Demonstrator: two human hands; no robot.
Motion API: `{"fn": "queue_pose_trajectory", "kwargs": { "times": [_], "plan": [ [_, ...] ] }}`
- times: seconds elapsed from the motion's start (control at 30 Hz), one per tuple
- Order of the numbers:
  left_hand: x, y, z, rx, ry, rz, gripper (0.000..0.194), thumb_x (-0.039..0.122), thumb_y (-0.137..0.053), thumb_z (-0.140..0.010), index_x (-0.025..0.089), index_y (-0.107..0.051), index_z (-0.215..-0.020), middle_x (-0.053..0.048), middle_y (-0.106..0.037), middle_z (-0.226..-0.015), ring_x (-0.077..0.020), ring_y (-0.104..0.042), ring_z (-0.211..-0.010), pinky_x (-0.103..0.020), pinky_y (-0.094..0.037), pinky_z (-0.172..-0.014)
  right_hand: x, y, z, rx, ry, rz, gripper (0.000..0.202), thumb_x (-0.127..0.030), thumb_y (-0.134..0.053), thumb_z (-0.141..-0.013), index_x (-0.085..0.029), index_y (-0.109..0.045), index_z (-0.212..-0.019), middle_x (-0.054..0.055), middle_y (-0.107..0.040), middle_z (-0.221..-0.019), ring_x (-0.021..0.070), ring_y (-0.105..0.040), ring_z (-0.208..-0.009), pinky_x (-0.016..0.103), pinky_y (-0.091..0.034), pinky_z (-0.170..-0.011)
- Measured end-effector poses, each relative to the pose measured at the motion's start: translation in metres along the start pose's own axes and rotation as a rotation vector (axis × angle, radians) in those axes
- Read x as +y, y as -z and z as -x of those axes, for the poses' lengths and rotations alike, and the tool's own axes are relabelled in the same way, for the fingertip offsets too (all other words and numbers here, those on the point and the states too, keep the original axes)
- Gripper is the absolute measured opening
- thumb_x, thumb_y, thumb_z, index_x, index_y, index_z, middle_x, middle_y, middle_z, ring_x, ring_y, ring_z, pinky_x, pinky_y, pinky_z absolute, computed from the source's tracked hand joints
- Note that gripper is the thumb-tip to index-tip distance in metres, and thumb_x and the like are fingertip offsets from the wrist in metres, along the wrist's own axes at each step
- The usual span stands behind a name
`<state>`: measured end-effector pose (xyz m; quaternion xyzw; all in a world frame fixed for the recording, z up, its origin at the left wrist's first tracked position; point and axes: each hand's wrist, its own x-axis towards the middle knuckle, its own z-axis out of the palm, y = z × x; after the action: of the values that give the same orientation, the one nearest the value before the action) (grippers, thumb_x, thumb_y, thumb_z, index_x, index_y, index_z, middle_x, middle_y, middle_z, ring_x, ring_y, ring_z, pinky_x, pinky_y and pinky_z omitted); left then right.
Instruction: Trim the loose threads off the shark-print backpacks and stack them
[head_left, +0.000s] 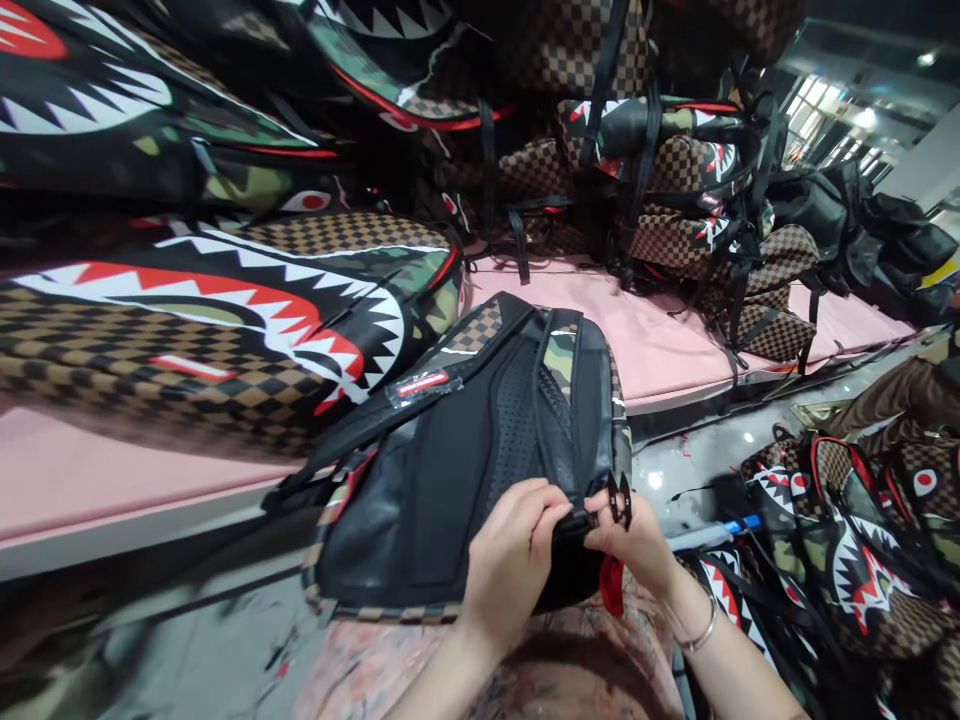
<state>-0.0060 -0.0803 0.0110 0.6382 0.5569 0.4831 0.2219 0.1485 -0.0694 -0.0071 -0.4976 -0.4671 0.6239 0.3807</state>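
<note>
A backpack (457,480) with black padded back panel and checkered edges leans between the pink table and my lap, its back side facing up. My left hand (514,555) is closed, pinching a short black strap end (574,524) at the backpack's lower right. My right hand (634,535) is closed around small black thread snips (619,497), whose blades point upward. Its thumb and forefinger also meet the strap end. Something red (612,588) hangs just below this hand; I cannot tell whether it belongs to the snips. A plastic-wrapped red label (421,385) lies on one shoulder strap.
Shark-mouth backpacks (225,320) are piled along the pink tabletop (660,345) at left and back. More checkered bags (682,235) are stacked farther right. Several finished-looking backpacks (870,550) lie low on my right. A blue-and-white object (724,530) sits beside them.
</note>
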Motion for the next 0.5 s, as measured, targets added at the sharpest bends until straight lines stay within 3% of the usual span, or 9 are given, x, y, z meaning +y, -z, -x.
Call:
{"fn": "queue_pose_trajectory", "kwargs": {
  "times": [0.1,0.3,0.4,0.5],
  "plan": [
    [0.006,-0.006,0.003,0.052,0.087,-0.003,0.021,0.025,-0.039,-0.082,0.021,-0.053,-0.067,-0.004,-0.060,-0.078,-0.0185,-0.058,-0.081,-0.029,-0.046,-0.077,-0.003,-0.001,0.000,-0.004,0.041,0.117,0.031,-0.031,-0.074,-0.057,-0.017,-0.060,-0.081,-0.010,-0.033,-0.049,0.0053,-0.026,-0.045,0.020,-0.023,-0.044],
    [0.005,-0.012,0.004,0.052,0.253,0.155,0.020,0.029,-0.040,-0.080,0.021,-0.047,-0.063,-0.002,-0.056,-0.071,-0.0179,-0.056,-0.073,-0.027,-0.044,-0.073,-0.022,0.020,0.006,0.013,0.301,0.446,0.026,-0.035,-0.042,-0.087,-0.020,-0.054,-0.104,-0.001,-0.053,-0.074,0.0114,-0.049,-0.064,0.023,-0.039,-0.059],
    [0.006,-0.011,0.004,0.051,0.268,0.194,0.019,0.029,-0.040,-0.079,0.021,-0.047,-0.063,-0.002,-0.056,-0.072,-0.0184,-0.056,-0.077,-0.027,-0.043,-0.075,-0.042,0.037,0.009,0.012,0.495,0.742,0.022,-0.030,-0.047,-0.087,-0.020,-0.054,-0.104,0.003,-0.059,-0.085,0.0148,-0.054,-0.076,0.027,-0.042,-0.068],
    [0.007,-0.012,0.005,0.056,0.256,0.203,0.018,0.027,-0.040,-0.080,0.021,-0.047,-0.064,-0.002,-0.055,-0.074,-0.0183,-0.055,-0.080,-0.028,-0.043,-0.076,-0.062,0.048,0.008,-0.079,0.700,1.003,0.020,-0.028,-0.049,-0.087,-0.018,-0.057,-0.103,0.005,-0.061,-0.083,0.0164,-0.055,-0.076,0.028,-0.043,-0.069]
  ]
}}
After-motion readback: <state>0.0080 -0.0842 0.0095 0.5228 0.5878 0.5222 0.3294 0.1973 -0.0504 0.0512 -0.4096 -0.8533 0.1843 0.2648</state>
